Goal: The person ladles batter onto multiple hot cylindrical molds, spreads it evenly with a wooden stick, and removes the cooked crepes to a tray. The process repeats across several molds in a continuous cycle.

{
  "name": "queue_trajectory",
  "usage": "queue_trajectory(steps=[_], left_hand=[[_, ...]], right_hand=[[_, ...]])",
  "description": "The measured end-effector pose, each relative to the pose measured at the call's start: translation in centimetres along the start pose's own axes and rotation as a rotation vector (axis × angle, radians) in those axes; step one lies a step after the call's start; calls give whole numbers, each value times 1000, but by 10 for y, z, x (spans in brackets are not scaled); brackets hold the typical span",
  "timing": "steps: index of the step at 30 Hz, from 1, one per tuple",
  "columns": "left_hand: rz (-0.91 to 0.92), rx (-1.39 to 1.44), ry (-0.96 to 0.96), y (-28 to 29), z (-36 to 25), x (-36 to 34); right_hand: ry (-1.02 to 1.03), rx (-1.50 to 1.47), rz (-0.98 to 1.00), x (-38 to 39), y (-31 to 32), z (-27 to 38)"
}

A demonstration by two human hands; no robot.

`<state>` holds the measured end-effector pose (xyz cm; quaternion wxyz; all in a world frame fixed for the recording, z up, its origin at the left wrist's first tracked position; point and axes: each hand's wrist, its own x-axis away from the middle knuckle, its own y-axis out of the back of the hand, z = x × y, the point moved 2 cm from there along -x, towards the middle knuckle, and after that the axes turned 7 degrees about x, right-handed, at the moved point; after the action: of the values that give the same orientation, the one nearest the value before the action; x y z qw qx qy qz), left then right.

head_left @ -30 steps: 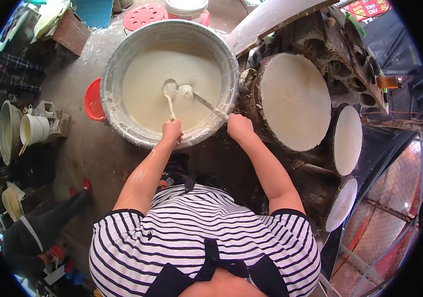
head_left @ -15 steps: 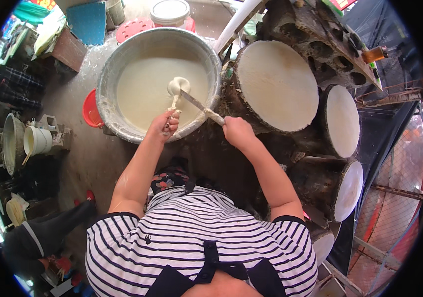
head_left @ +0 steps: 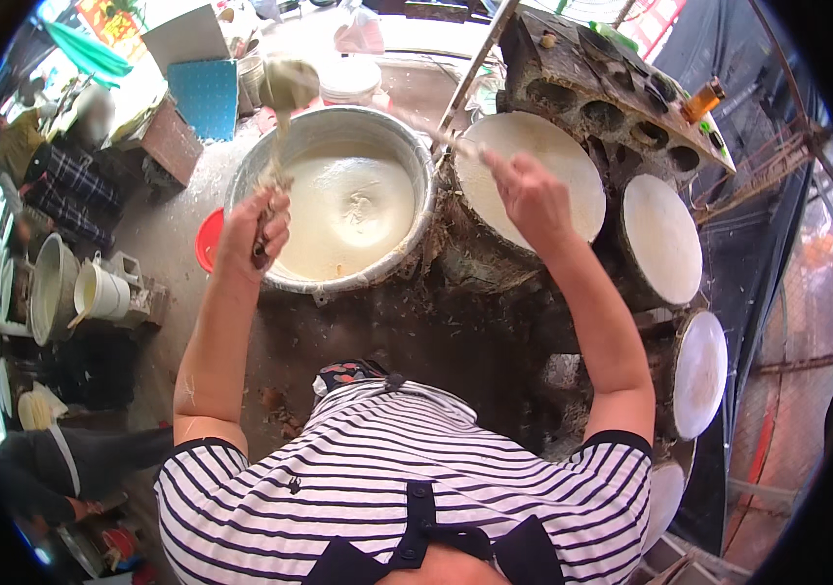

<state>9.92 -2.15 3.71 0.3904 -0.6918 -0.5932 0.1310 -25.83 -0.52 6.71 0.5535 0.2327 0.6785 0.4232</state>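
Note:
My left hand (head_left: 256, 234) is closed around the handle of a ladle (head_left: 290, 84), raised above the left side of a wide metal basin (head_left: 244, 161). The ladle's bowl is tilted up beyond the basin's far rim, and its handle is smeared with batter. Pale liquid batter (head_left: 329, 195) fills much of the basin, with a rippled patch in the middle. My right hand (head_left: 534, 200) grips the end of a thin flat scraper (head_left: 441, 136), blurred by motion. This scraper points left and away, above the near-left part of a large round white-topped griddle (head_left: 558, 151).
More round white tops (head_left: 663, 239) line my right side. Behind them is a sloped stand with round holes (head_left: 604, 117), and an amber bottle (head_left: 703, 100) on it. A red bowl (head_left: 209, 239) sits left of the basin. Another person (head_left: 65, 185) is at the far left.
My hands have moved apart. The ladle has risen from over the batter to the left and away, no longer touching the scraper. My right hand has shifted right and upward with the scraper.

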Motion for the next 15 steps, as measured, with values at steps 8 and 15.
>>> queue_trajectory(steps=[8, 15], left_hand=[[-110, 282, 704, 56, 63, 0], [147, -330, 749, -58, 83, 12]], right_hand=[[-475, -306, -167, 134, -64, 30], [-1362, -983, -481, 256, -45, 98]])
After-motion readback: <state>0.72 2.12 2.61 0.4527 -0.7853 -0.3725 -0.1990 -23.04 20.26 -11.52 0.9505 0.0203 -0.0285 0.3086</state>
